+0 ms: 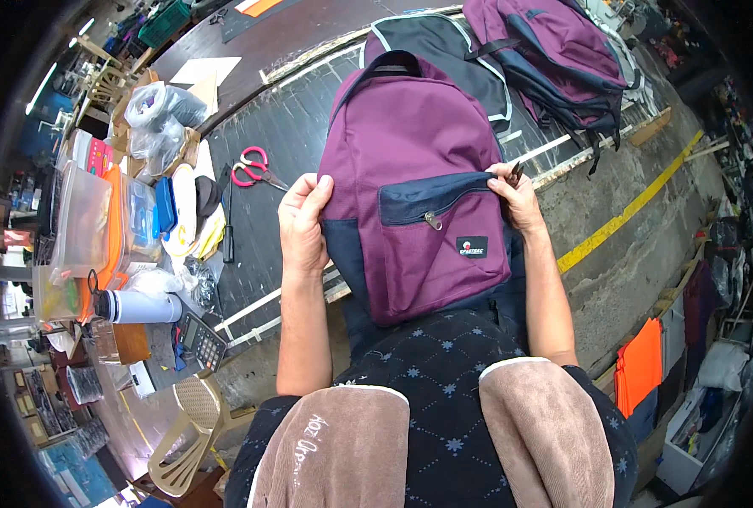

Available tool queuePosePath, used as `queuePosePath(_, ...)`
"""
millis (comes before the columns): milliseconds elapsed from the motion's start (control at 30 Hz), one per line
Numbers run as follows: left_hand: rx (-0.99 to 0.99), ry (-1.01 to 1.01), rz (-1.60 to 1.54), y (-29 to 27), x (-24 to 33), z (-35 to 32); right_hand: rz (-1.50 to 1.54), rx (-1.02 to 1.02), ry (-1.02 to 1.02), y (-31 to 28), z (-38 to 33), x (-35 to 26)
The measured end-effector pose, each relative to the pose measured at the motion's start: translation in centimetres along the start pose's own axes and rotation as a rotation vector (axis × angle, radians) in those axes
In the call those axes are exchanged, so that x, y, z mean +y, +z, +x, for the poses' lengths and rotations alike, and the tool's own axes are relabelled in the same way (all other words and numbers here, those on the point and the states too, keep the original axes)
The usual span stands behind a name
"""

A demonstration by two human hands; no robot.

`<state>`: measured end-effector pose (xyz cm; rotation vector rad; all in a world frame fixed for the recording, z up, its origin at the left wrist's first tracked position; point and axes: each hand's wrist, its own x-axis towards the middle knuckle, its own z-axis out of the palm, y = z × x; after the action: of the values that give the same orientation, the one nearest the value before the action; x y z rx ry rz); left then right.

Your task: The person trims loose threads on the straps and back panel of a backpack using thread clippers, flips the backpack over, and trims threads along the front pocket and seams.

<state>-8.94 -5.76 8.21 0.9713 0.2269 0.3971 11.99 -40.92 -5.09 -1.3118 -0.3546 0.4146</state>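
Note:
A purple and navy backpack leans upright against my front at the table's near edge, its front pocket facing me. A navy band with a zipper crosses the pocket, and a small dark label is sewn below. My left hand pinches the bag's left side between thumb and fingers. On the right side, my right hand grips the edge near the zipper's end. A small dark pointed tool sticks up from the right hand; its kind is unclear. Scissors with pink-red handles lie left of the bag.
Behind are a black bag piece with pale piping and another purple backpack. Along the dark table's left side stand plastic boxes, a white bottle and a calculator. A beige chair stands lower left.

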Motion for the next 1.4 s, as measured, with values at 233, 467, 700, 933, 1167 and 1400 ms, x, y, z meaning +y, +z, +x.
queuePosePath(233,-0.002,-0.002,-0.019,-0.8,-0.2,0.0,-0.042,0.027,-0.021,0.9,-0.1,-0.3)
queuePosePath(467,0.079,0.002,0.034,-2.5,-1.0,0.8,0.000,0.058,-0.021,0.9,-0.1,-0.2)
queuePosePath(700,0.375,0.032,1.216,-5.6,-2.9,1.9,-0.231,-0.021,-0.018,3.7,-1.3,-2.1)
queuePosePath(933,0.356,0.126,1.263,-9.1,-4.0,1.7,-0.627,-0.010,-0.284,6.8,-3.7,-6.8)
queuePosePath(1167,0.378,0.136,1.228,-9.8,-3.2,-0.3,-0.728,0.446,-0.204,2.1,-2.8,-5.9)
queuePosePath(1400,0.376,-0.034,1.134,-7.3,-4.7,-9.8,-0.779,0.376,0.004,2.8,-11.4,-6.8)
